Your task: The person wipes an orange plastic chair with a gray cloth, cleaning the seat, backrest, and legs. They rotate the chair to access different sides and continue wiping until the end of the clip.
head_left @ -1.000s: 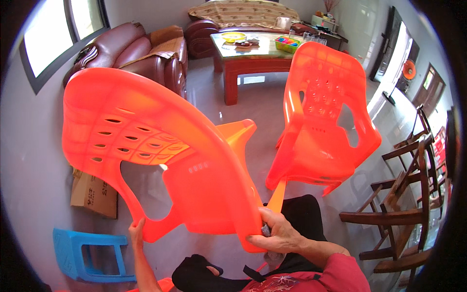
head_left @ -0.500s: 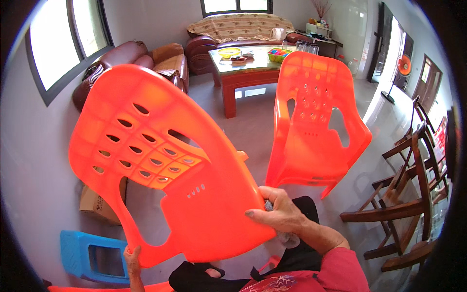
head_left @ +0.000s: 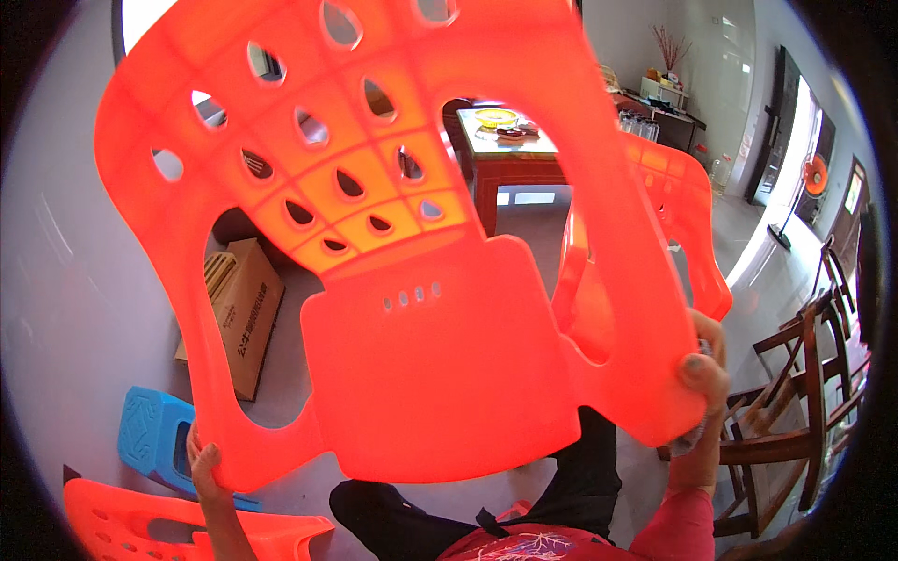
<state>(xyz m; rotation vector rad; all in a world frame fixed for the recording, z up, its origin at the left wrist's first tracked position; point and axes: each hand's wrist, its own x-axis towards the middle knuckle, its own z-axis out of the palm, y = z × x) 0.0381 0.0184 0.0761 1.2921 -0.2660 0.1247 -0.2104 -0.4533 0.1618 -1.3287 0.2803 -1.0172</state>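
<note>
A red-orange plastic chair is before the person's torso; the left hand clasps its left arm, the right hand its right, both with fingers curled around the edge. Left of this chair sits a blue stool; behind it, a cardboard box, a matching chair, then a table.

Likely home living room: low table, standing fan, dried twigs.
</note>
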